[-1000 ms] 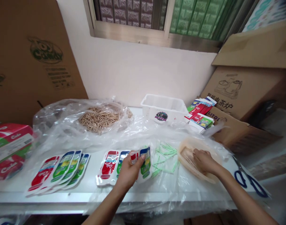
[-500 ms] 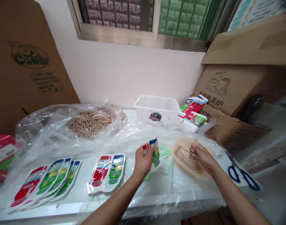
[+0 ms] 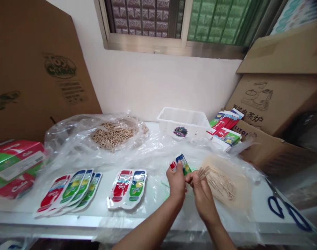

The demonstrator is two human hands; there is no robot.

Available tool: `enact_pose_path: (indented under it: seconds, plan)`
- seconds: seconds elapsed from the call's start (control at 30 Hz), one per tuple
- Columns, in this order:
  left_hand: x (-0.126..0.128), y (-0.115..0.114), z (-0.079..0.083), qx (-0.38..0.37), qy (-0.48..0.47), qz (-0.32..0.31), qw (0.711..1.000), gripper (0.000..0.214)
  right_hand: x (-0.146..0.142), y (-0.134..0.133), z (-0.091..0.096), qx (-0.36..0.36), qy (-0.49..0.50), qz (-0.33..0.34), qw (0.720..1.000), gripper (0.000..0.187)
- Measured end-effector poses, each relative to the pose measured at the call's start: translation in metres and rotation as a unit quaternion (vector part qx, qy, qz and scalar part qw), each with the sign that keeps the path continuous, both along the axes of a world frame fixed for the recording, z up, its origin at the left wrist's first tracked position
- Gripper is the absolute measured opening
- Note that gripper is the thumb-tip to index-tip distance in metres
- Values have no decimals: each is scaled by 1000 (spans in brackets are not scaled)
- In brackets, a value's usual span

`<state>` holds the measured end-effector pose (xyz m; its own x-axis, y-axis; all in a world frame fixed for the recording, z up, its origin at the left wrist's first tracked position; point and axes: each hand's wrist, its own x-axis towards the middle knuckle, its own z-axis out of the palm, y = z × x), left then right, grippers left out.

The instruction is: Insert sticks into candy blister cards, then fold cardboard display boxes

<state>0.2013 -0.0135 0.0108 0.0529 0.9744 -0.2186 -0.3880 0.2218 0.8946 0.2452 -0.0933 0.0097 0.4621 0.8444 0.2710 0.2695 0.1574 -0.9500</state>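
My left hand is closed round a small printed pouch with red cola and green-blue Sprite-style bottle pictures. Against it, my right hand pinches several thin wooden sticks, which point up and to the right. The two hands meet, so the pouch's lower part is hidden. Just right of them, more loose sticks lie on an opened pale bag. On the left, one pouch lies flat, and several others are fanned out, overlapping.
Behind lies a clear plastic bag with a heap of brown sticks. A white basket stands by the wall, beside printed boxes. Blue-handled scissors lie at right. Cartons flank the table; a red-green box sits at left.
My right hand has moved left from the pale bag with sticks in it, up to my left hand, which still holds the pouch. The camera view has turned slightly left.
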Motion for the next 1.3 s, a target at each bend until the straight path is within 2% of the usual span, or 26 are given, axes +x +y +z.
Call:
enact_pose_path:
  seconds: [0.07, 0.1, 0.2, 0.23, 0.27, 0.3, 0.33, 0.37, 0.43, 0.47, 0.5, 0.53, 0.6, 0.67, 0.7, 0.73, 0.83, 0.9, 1.0, 1.07, 1.13, 1.3]
  plan:
    - [-12, 10, -2, 13, 29, -4, 999, 28, 17, -6, 5, -52, -163, 29, 985, 25]
    - [-17, 14, -2, 20, 38, -4, 999, 26, 24, -8, 7, -79, -255, 37, 963, 22]
    - [-24, 18, 0, 42, 56, 2, 998, 21, 30, -6, 11, -131, -496, 27, 858, 16]
    - [-25, 16, 1, 49, 60, 1, 997, 21, 28, -4, 11, -134, -542, 25, 829, 18]
    - [-25, 14, 1, 56, 64, -4, 996, 23, 24, -1, 12, -133, -565, 30, 814, 20]
    - [-25, 12, 2, 63, 68, -9, 996, 24, 19, 1, 14, -127, -565, 41, 814, 22]
    - [-26, 10, 2, 69, 70, -13, 995, 25, 16, 3, 16, -119, -541, 57, 831, 22]
    - [-27, 9, 1, 73, 71, -16, 995, 25, 13, 5, 18, -110, -487, 74, 863, 20]
    - [-31, 10, 0, 77, 73, -15, 994, 24, 9, 9, 24, -75, -280, 89, 953, 18]
    - [-33, 10, -1, 80, 78, -11, 994, 22, 7, 11, 27, -48, -165, 83, 982, 20]
    - [-35, 11, -3, 85, 86, -8, 993, 20, 4, 14, 30, -13, -58, 69, 996, 24]
    - [-36, 11, -4, 90, 96, -6, 991, 17, 0, 17, 32, 29, 37, 52, 998, 26]
    - [-35, 10, -6, 94, 108, -14, 990, 14, -13, 24, 32, 109, 180, 29, 977, 25]
    - [-33, 6, -6, 86, 97, -32, 991, 12, -30, 29, 28, 154, 274, 27, 949, 21]
    - [-32, 5, -6, 81, 91, -42, 992, 13, -38, 31, 25, 154, 290, 24, 944, 21]
    - [-32, 3, -5, 78, 89, -49, 992, 15, -45, 31, 21, 137, 270, 17, 953, 22]
    - [-37, 2, -3, 83, 114, -58, 988, 25, -55, 28, 16, 62, 126, -5, 990, 29]
    - [-43, 4, -4, 80, 131, -72, 986, 26, -51, 23, 21, 49, 46, -7, 998, 33]
    - [-54, 9, -10, 69, 129, -128, 981, 13, -30, 17, 38, 19, -50, 21, 998, 32]
    - [-63, 14, -13, 72, 118, -177, 974, 10, -14, 15, 49, -41, -123, 58, 990, 28]
    - [-74, 18, -15, 82, 110, -220, 966, 16, 1, 12, 54, -100, -185, 99, 973, 24]
    - [-101, 20, -10, 135, 139, -290, 937, 29, 17, 7, 51, -189, -278, 160, 928, 25]
